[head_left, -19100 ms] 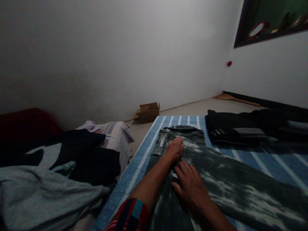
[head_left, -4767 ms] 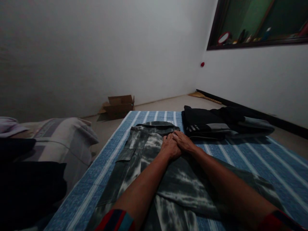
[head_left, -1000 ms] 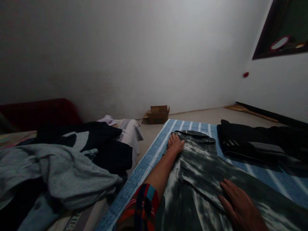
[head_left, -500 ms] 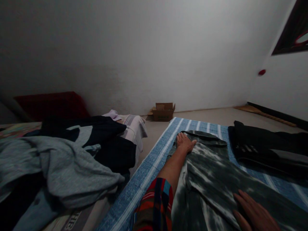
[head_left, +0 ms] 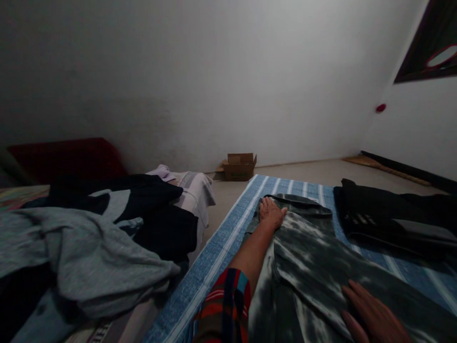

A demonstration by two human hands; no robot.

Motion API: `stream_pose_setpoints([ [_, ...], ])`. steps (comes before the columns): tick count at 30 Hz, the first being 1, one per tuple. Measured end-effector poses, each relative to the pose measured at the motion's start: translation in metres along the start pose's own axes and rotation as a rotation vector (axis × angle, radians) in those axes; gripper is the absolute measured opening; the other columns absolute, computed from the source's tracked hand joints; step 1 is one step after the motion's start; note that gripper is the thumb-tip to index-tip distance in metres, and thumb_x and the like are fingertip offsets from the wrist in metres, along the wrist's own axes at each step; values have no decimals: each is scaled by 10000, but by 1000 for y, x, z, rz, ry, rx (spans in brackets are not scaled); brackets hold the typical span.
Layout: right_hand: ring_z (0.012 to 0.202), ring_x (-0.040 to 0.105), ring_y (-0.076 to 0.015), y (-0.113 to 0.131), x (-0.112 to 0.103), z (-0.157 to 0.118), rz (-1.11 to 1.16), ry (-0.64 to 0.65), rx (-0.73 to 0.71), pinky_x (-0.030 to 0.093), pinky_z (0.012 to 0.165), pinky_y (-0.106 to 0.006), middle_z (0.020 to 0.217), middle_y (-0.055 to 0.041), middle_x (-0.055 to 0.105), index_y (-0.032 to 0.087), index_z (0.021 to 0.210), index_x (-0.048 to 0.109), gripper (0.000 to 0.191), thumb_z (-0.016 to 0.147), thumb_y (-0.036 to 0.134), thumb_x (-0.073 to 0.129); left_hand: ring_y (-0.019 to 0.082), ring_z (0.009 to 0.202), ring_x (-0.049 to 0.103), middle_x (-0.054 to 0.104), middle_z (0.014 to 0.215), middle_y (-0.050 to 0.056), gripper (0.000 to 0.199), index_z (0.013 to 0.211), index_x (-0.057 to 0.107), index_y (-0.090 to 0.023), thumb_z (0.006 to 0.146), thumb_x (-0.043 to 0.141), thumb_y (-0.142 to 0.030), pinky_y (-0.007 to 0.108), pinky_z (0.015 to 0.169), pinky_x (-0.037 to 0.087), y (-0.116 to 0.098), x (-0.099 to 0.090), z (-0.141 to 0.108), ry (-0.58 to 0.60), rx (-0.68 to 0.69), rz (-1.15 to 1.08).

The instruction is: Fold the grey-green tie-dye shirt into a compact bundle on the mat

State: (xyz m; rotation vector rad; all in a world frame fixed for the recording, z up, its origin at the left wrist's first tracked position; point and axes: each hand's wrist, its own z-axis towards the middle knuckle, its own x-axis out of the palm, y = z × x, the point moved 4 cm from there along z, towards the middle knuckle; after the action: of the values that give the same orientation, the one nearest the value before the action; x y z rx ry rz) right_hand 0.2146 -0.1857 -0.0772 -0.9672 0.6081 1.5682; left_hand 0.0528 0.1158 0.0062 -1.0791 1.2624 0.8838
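At the lower right of the frame, the right hand [head_left: 374, 314] rests palm down on the tie-dyed trousers [head_left: 317, 257], its fingers close together and straight, the thumb apart. The trousers, as the garment seems to be in this dim light, lie on the blue striped cloth [head_left: 210, 257], from the centre right of the frame down to the bottom edge. Farther up, near the waistband, the left hand [head_left: 272, 214] presses flat, fingers side by side and thumb held out; neither hand pinches the fabric. The trousers look laid out and partly smoothed: a long panel runs toward the lower right, another toward the bottom edge, creases remain between them, and no compact bundle is formed. At the lower left, a grey garment [head_left: 103, 257] sprawls loosely in a heap, overlapping a navy garment [head_left: 164, 228] beyond it; both are unfolded. At the right of the frame, dark clothes [head_left: 378, 205] sit on the striped cloth in flat layers, apparently folded already. Beyond, a red cloth [head_left: 71, 159] lies at the left by the wall, and an open cardboard box [head_left: 238, 170] stands on the floor near the centre.
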Motion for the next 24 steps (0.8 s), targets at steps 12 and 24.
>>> stream_pose_setpoints([
  [12, 1076, 639, -265, 15, -19, 17, -143, -89, -36, 582, 780, -373, 1256, -157, 614, 131, 1226, 583, 445, 926, 421, 427, 301, 1451, 100, 153, 1567, 187, 806, 1471, 236, -13, 912, 226, -593, 401, 1156, 158, 1, -6, 1, 40, -19, -20],
  [24, 1091, 632, -250, 22, -27, 26, -145, -98, 6, 554, 827, -365, 1268, -144, 610, 137, 1247, 564, 464, 917, 450, 472, 311, 1443, 140, 177, 1562, 190, 828, 1462, 264, -34, 882, 275, -626, 410, 1149, 175, 7, -8, 9, 21, -4, -32],
])
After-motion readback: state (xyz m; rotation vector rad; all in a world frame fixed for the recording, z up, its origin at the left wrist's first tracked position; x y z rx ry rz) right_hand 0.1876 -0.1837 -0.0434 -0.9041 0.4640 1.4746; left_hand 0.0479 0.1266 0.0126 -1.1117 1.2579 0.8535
